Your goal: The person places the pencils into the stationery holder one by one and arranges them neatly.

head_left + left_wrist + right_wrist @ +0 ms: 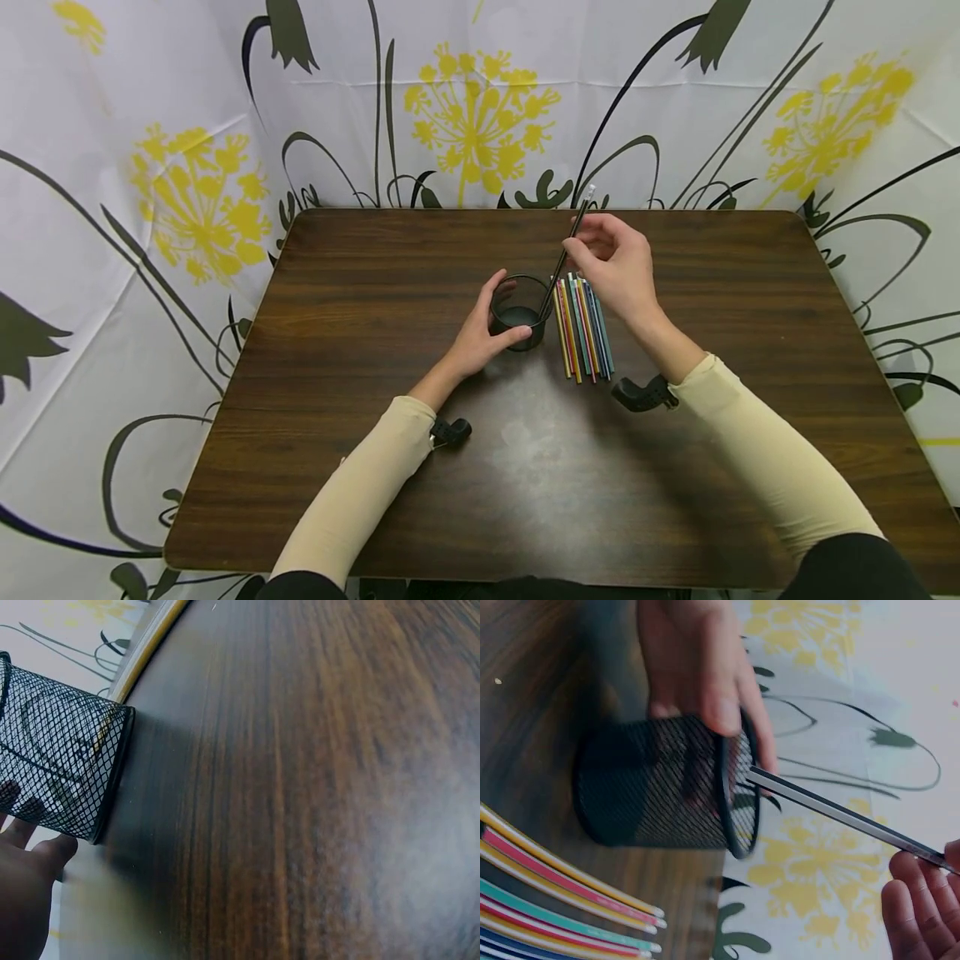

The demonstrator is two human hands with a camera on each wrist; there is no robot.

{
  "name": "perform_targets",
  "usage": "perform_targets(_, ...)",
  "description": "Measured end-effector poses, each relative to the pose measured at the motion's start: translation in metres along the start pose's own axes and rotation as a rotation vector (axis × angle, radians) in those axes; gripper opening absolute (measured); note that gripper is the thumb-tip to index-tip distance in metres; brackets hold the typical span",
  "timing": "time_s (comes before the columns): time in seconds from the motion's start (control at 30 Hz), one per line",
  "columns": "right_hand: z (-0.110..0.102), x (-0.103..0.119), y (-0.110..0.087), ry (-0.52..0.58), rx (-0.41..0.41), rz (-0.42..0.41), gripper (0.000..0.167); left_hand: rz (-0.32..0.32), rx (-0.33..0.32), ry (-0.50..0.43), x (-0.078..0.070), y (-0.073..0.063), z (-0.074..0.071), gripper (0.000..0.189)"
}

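Black pencil (558,271) slants just right of centre in the head view, its lower end inside the mouth of the dark mesh cup (652,787), its upper part pinched by the right hand (618,262). The left hand (478,333) grips the cup near frame centre. Coloured pencils (582,329) lie on the bench (375,333), just right of the cup.

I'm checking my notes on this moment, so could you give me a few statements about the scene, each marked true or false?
1. The left hand holds the mesh cup. True.
2. The other pencils lie to the left of the cup. False: they lie to its right.
3. The right hand pinches a dark pencil. True.
4. That pencil's lower end is inside the cup. True.
5. The tabletop is white. False: it is dark brown.
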State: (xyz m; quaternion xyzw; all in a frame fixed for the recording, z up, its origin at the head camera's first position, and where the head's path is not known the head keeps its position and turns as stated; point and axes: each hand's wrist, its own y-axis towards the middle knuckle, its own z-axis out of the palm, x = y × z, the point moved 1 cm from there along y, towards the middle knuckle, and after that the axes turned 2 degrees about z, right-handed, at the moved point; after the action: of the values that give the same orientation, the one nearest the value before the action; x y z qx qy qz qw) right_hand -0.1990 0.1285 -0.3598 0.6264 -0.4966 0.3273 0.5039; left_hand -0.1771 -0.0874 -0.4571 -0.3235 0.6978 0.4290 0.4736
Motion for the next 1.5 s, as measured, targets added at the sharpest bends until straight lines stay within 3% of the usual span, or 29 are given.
perform_targets(0.47,0.025,-0.008,-0.011,-0.151,0.155,-0.098,0.018,-0.010,0.005,-0.004,-0.002,0.003,0.000,0.086)
perform_targets(0.8,0.036,-0.022,-0.015,-0.230,0.242,-0.055,0.014,-0.033,0.016,0.004,-0.001,0.002,-0.001,0.086)
perform_targets(1.2,0.047,-0.037,-0.014,-0.319,0.291,-0.012,0.017,-0.053,0.031,0.001,-0.003,0.001,-0.001,0.086)
perform_targets(1.5,0.053,-0.045,-0.004,-0.372,0.230,0.037,0.019,-0.047,0.018,0.015,-0.001,0.001,-0.001,0.085)
